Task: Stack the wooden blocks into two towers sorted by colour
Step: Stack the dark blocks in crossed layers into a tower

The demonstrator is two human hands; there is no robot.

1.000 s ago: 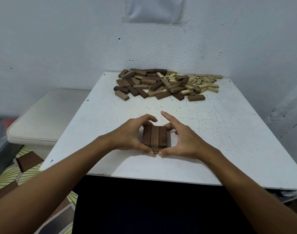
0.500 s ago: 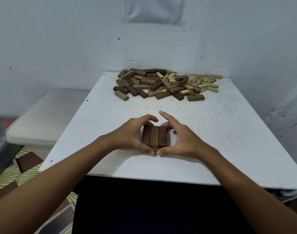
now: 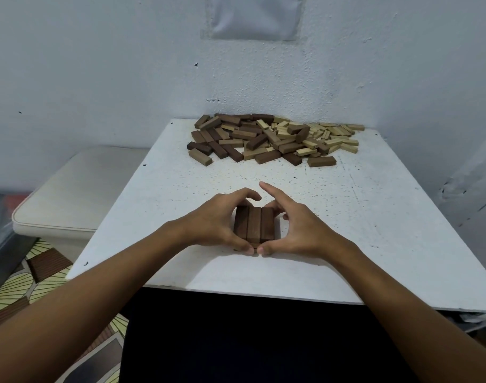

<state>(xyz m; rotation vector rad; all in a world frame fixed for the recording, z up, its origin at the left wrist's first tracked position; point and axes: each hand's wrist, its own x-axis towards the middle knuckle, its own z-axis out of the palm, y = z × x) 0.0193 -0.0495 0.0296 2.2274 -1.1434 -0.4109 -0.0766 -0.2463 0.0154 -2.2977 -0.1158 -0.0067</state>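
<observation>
A low stack of dark brown blocks [image 3: 254,225] stands near the front of the white table [image 3: 374,230], its top layer three blocks side by side. My left hand [image 3: 218,221] curls round the stack's left side, thumb at the near edge and fingers at the far edge. My right hand [image 3: 297,225] curls round the right side the same way, with its index finger raised. The two thumbs nearly meet in front. A loose pile of dark and light wooden blocks [image 3: 275,139] lies at the table's far edge.
A white wall rises right behind the pile and along the right side. A pale cushioned seat [image 3: 70,194] stands lower to the left of the table. A patterned floor mat [image 3: 29,283] shows at the lower left.
Both hands stay cupped round the dark stack; they have pressed in slightly, squaring the blocks. The pile has not moved.
</observation>
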